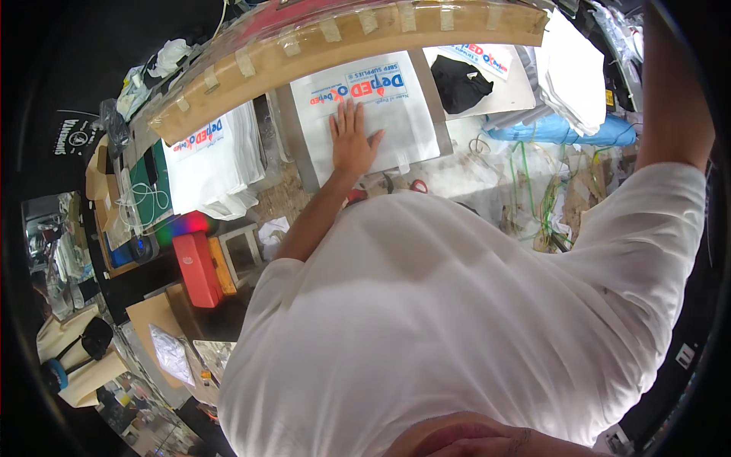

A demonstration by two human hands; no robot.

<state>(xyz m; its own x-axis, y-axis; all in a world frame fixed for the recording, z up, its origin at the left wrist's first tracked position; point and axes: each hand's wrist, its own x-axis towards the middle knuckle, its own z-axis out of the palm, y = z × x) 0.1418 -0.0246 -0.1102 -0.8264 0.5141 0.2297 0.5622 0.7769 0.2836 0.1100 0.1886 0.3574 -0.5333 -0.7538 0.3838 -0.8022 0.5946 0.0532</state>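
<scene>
My left hand [352,145] lies flat, fingers spread, on a white bag-like sheet [411,129] with blue and red print. That sheet rests on a grey-brown board [303,156], under the near edge of a long cardboard-covered bar [343,34] stuck with strips of tape. My right arm [674,99] is raised along the right side; its hand is outside the picture. To the left of the printed sheet stands a thick stack of similar printed white sheets [217,164]. On its right, a crumpled black cloth [459,84] covers part of another printed sheet [487,59].
Plain white sheets [571,76] hang in a pile at the right, above a blue plastic bundle [567,129]. Green strings [525,179] trail below it. Red-handled scissors [419,185] lie close to my body. A red box [199,266] stands at the lower left.
</scene>
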